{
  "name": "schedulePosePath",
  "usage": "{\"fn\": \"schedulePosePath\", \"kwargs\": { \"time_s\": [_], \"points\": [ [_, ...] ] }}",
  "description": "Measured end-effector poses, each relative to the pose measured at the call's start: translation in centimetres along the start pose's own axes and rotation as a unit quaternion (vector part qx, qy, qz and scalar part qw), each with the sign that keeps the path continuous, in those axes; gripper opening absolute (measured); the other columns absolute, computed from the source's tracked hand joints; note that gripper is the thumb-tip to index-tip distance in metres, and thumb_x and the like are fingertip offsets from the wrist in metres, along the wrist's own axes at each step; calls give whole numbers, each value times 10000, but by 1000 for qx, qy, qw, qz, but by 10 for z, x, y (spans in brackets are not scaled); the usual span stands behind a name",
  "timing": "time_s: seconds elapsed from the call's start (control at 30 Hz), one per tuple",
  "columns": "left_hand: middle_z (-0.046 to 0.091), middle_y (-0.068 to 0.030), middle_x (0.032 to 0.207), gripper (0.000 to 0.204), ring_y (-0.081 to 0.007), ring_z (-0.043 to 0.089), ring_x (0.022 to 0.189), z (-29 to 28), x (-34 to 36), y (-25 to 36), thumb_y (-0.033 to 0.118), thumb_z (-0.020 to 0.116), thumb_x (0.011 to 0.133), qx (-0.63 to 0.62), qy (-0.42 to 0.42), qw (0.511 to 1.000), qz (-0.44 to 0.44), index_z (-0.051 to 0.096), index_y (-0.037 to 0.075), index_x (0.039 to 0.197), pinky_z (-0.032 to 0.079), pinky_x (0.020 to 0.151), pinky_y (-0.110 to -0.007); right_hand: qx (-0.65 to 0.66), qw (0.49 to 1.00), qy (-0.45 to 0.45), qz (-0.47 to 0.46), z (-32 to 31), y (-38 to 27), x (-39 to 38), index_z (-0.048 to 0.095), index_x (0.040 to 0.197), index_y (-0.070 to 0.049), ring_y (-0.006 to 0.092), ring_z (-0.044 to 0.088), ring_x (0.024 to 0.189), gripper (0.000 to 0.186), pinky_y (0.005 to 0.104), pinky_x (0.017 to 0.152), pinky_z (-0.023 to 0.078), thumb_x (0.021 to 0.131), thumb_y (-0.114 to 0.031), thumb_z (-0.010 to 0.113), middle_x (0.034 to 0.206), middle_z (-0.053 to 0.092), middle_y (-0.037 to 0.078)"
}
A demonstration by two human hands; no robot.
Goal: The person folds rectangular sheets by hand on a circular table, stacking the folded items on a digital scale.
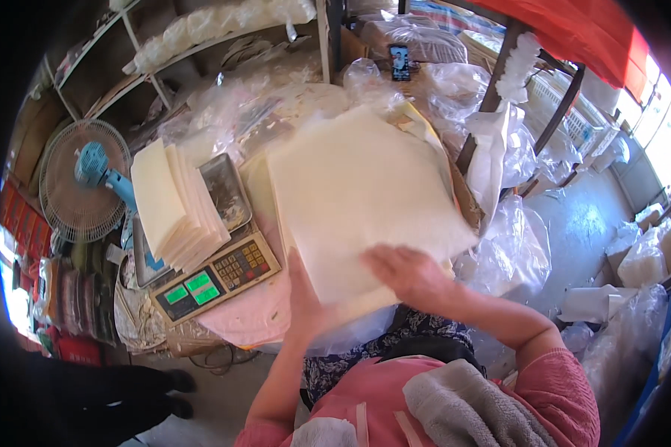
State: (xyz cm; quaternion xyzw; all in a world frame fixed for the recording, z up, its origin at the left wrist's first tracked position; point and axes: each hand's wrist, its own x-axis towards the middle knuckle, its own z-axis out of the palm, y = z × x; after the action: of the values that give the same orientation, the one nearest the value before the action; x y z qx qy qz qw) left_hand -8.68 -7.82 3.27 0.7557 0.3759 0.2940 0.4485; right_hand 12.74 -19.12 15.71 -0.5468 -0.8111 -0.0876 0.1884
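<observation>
A stack of large, thin off-white sheets (350, 194) lies on the table in front of me. My left hand (300, 294) rests along the near left edge of the stack, its fingers stretched out. On the near right part of the top sheet lies my right hand (406, 272), flat and somewhat blurred, with nothing visible in it. To the left stands a digital scale (224, 276) with green displays and a metal tray (227, 190). A folded pile of cream sheets (173, 208) leans in layers on the scale.
Left of the scale is a fan (86, 179) with a blue body. Crumpled clear plastic (503, 238) hangs at the table's right side. A phone (399, 62) stands at the back. Shelves (201, 48) rise behind, and a person's dark-clothed legs (89, 395) show at lower left.
</observation>
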Motion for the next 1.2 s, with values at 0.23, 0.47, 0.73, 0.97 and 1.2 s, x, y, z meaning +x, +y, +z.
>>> {"fn": "schedulePosePath", "kwargs": {
  "time_s": [0.23, 0.47, 0.73, 0.97, 1.2],
  "points": [
    [710, -119, 997, 228, -316, 655, 1072, -46, 12, -4, -74, 588, 806, 148, -12, 955, 255, 702, 53, 956, 462, 1012, -404, 464, 842, -256, 98, -48, 31, -30, 604, 1313, -59, 219, 655, 1092, 373, 299, 973, 486, 976, -218, 597, 1224, 671, 135],
    [742, -101, 944, 181, -135, 681, 848, -55, -6, -34, -10, 609, 891, -21, 60, 998, -12, 687, 0, 1054, 523, 770, -276, 178, 984, -26, 6, -14, 118, -91, 672, 1203, -66, 295, 626, 1148, 333, 321, 953, 501, 881, -35, 590, 1223, 660, 164],
    [668, -115, 781, 316, -180, 641, 762, -42, 39, -20, 218, 667, 906, 57, 134, 979, -140, 636, -30, 1100, 500, 717, -333, 318, 841, 58, 435, 68, 131, -63, 631, 1030, -11, 172, 531, 645, 258, 356, 645, 476, 903, -235, 655, 719, 610, 158],
    [487, -193, 1385, 622, -357, 418, 1329, -1, 48, -2, 430, 676, 869, 409, 79, 901, 121, 518, 75, 1355, 341, 1087, -473, 179, 861, 88, 469, 99, 140, -38, 594, 1042, 4, 343, 653, 749, 268, 432, 688, 501, 889, -210, 644, 795, 662, 209],
    [349, -192, 1523, 749, -410, 303, 1412, 9, 36, -9, 549, 606, 884, 447, -14, 887, 110, 412, 97, 1450, 237, 1148, -542, 43, 943, 93, 317, 87, 95, -24, 494, 1349, -51, 416, 460, 1257, 484, 502, 1025, 404, 907, -206, 616, 1364, 493, 232]
  ]
}}
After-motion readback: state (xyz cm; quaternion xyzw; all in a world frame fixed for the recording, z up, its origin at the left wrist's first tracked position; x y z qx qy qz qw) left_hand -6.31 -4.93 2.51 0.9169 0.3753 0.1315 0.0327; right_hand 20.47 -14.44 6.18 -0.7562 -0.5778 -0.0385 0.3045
